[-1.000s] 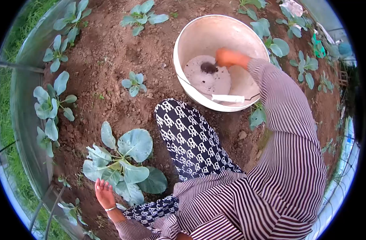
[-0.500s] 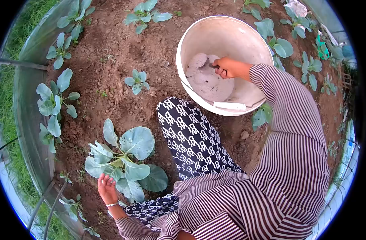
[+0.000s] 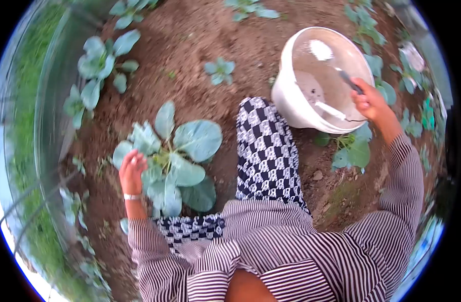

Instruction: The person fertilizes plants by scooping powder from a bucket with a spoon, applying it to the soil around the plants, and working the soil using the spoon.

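My right hand (image 3: 370, 103) is closed round the dark handle of a spoon (image 3: 350, 82) over the right side of a white bucket (image 3: 301, 103). A pale heap of powder (image 3: 321, 50) shows just beyond the spoon's blurred head; I cannot tell whether it rests on the spoon. Grey powder (image 3: 311, 85) lies in the bottom of the bucket. My left hand (image 3: 133, 173), palm up with loosely curled fingers, holds nothing visible. It is beside the outer leaves of a large cabbage-like plant (image 3: 187, 168); contact with a leaf is unclear.
A small seedling (image 3: 220, 70) grows in the brown soil (image 3: 185, 55) ahead. More leafy plants (image 3: 97, 65) line the left, beside a translucent sheet wall (image 3: 49, 95). A plant (image 3: 354, 151) stands close below the bucket. My patterned trouser leg (image 3: 263, 151) lies between bucket and large plant.
My right hand has lifted the spoon out of the powder and moved towards the bucket's right rim. The bucket looks more tilted. The view has shifted; my left hand stays by the large plant.
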A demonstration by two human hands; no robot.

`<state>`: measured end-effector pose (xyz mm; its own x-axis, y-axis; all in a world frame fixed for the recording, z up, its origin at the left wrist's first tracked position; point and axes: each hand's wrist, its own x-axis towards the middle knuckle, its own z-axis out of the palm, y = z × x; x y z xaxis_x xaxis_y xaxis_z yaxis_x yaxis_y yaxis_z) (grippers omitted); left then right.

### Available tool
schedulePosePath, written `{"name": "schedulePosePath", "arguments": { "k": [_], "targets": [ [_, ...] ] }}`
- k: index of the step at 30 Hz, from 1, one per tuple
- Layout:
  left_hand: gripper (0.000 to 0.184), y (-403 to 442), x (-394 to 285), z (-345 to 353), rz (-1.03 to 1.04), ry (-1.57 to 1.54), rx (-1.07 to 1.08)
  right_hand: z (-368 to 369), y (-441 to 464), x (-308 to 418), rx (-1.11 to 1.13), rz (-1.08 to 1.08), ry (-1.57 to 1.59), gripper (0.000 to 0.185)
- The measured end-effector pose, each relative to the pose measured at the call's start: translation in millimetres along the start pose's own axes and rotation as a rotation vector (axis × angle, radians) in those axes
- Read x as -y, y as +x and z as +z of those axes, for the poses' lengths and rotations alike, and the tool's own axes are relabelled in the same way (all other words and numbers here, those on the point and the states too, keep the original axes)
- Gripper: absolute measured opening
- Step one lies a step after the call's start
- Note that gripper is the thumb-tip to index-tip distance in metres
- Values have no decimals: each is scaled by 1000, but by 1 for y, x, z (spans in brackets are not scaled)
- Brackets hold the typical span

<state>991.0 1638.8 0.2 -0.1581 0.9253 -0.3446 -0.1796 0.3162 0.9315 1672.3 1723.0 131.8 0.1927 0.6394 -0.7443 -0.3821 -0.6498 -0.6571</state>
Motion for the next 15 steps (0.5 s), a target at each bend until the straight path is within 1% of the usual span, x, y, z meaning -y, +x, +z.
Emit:
{"name": "schedulePosePath", "arguments": {
  "k": [1,2,3,6,8,9,10,12,15],
  "targets": [
    [37,1,-5,7,-2,45,-15,-12,0,2,4,-4,5,21],
    [35,3,-10,14,21,134,-12,-14,-10,3,43,-38,-4,27],
    [33,7,-11,21,42,187,-9,-13,-20,4,21,-49,-27,37],
    [32,24,-17,55,130,333,98,-6,-39,8,55,-86,-4,39],
    [34,38,-12,85,294,554,150,-3,-48,13,71,-107,12,40],
    [35,42,-16,107,335,637,188,2,-54,16,86,-119,14,40],
    [39,48,-14,129,320,647,243,6,-57,20,102,-128,19,40],
    [45,73,15,152,617,908,313,23,-66,27,106,-162,-8,38],
    [53,91,60,173,599,1076,429,54,-74,40,191,-191,-18,36]
  ]
}}
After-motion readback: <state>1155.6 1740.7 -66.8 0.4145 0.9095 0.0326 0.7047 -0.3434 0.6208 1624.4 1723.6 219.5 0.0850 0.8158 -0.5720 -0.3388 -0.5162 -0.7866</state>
